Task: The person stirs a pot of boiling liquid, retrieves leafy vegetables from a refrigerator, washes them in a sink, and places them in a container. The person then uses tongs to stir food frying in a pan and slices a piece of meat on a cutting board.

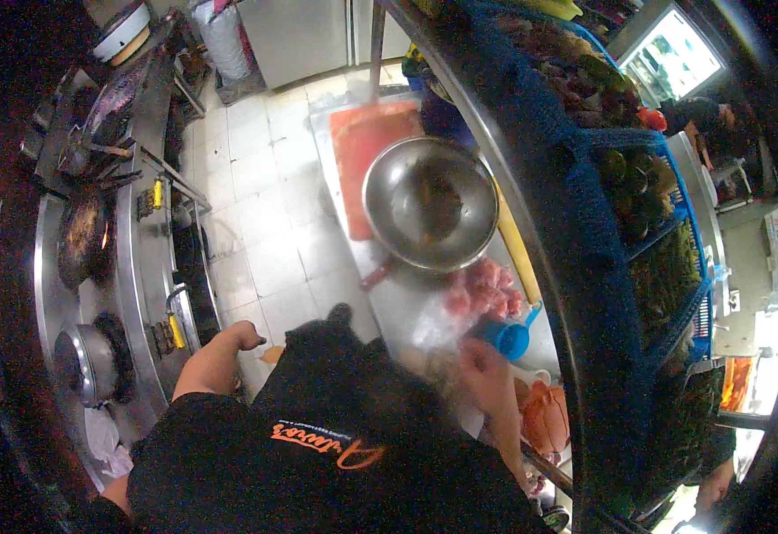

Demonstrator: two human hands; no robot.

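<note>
My left hand point(245, 335) hangs low at my left side, above the tiled floor. Its fingers are mostly turned away, and I see nothing in it. At the near end of a metal worktable point(389, 320), my right hand point(481, 357) is blurred and reaches beside a blue plastic dipper point(513, 340). Whether it grips the dipper is unclear. Just beyond lie pinkish-red lumps, perhaps meat in clear plastic point(489, 287), and a blurred whitish patch like plastic film point(432, 324). A large stainless steel bowl point(429, 207) rests partly over a red cutting board point(355, 167).
Left of me runs a stove counter with a blackened wok point(85, 233), a metal pot point(88, 364) and yellow-handled gas valves point(157, 193). On my right, a shelf edge point(496, 153) carries blue baskets point(693, 280) of vegetables. Another person's arm point(701, 143) shows beyond. Orange plastic bag point(542, 414) sits near my forearm.
</note>
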